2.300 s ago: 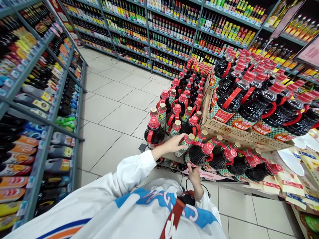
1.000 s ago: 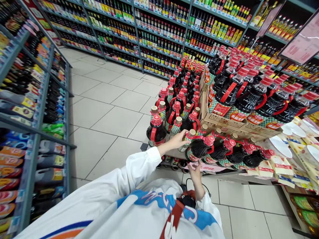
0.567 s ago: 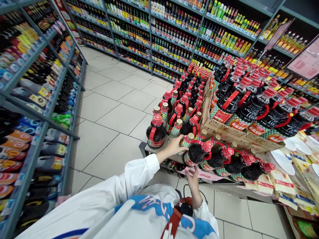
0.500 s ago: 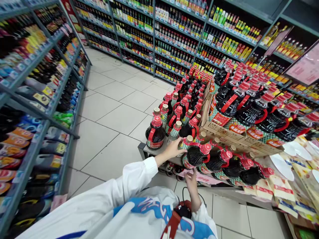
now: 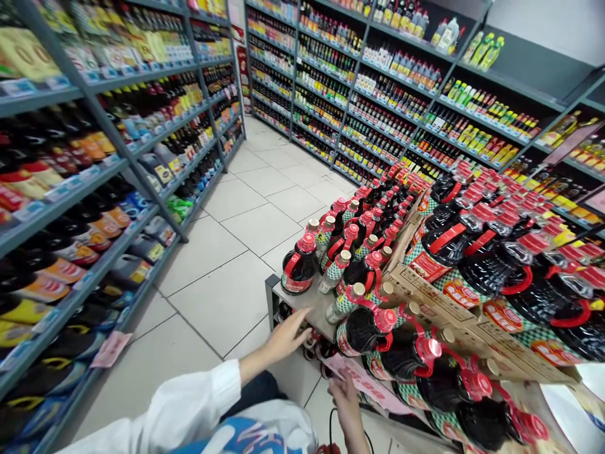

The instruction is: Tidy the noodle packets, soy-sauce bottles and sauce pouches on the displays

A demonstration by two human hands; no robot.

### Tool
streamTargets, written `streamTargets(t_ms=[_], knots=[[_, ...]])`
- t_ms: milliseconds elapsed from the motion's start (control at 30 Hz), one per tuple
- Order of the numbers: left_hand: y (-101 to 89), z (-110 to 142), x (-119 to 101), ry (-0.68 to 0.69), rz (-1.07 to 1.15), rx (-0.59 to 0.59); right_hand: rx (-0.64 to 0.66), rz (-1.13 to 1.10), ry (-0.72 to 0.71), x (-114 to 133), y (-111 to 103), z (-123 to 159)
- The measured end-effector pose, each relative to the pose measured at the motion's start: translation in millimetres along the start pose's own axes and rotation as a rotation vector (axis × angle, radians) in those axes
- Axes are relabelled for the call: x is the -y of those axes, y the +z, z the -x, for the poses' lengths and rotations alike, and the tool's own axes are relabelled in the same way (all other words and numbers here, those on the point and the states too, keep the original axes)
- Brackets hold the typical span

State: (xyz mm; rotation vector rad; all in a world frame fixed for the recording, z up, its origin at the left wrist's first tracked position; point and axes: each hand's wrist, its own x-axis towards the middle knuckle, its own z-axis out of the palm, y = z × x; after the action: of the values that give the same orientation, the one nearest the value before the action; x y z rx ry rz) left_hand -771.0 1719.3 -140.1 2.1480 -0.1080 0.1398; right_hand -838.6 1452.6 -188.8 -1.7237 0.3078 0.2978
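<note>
Withdrawn from the slim, gold-capped bottle with a green-checked label (image 5: 343, 304), the left hand (image 5: 282, 338) is now open, fingers extended. Far left, grey metal shelving (image 5: 123, 151) packed with goods lines a pale tiled floor (image 5: 205, 271). Rightward, that bottle stands on the beige display table (image 5: 322, 320) beside a dark, red-handled jug (image 5: 360, 329). The right hand (image 5: 344, 394) curls at a pink paper sign (image 5: 371, 384), grip unclear. Brown cardboard cartons (image 5: 439, 308) hold similar jugs.

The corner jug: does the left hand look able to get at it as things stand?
Probably yes: the left hand is open and seems to hold nothing, and only shelf board shows between it and the corner jug.
</note>
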Motion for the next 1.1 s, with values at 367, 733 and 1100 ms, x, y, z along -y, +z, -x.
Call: streamTargets(t_ms=[367, 733, 1100], knots=[[-66.7, -30.0, 60.9, -0.632, 0.611, -0.437, 0.106, -0.091, -0.042, 38.1, 33.6, -9.9], [-218.2, -116.7, 164.8, -0.906, 0.807, -0.186, -0.381, 0.145, -0.523, 170.1, 230.4, -66.1], [-315.3, -177.1, 215.2, -0.78, 0.668, 0.113, -0.716, 0.357, -0.499, 235.3, 290.8, -88.4]])
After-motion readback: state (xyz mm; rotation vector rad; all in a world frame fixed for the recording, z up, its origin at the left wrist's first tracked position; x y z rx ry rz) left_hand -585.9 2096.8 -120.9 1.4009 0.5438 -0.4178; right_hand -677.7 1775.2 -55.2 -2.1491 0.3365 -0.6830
